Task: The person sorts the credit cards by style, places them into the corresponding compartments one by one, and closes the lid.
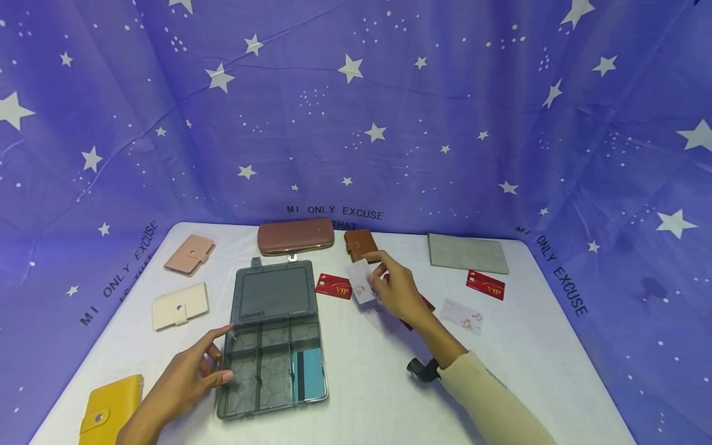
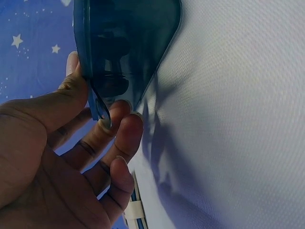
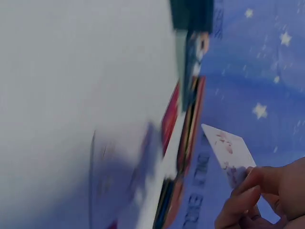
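Note:
My right hand [image 1: 397, 290] pinches a white card [image 1: 361, 281] with pink print between thumb and fingers, raised above the table. In the right wrist view the card [image 3: 231, 151] stands out from the fingertips. My left hand [image 1: 186, 380] holds the left side of a clear grey plastic box [image 1: 222, 405], thumb over the rim and fingers along the outer wall. The box's lid [image 1: 275, 289] lies folded back. A blue card [image 1: 313, 375] with a black stripe lies in its front right compartment; the other compartments show bare bottoms. Another white card [image 1: 381, 320] lies below the raised one.
Red VIP cards [image 1: 334, 286] and a white card [image 1: 463, 316] lie around the right hand. Brown [image 1: 361, 245], maroon [image 1: 296, 236] and grey [image 1: 468, 253] wallets line the back. Pink [image 1: 190, 254], cream [image 1: 180, 306] and yellow [image 1: 111, 408] card holders lie at left.

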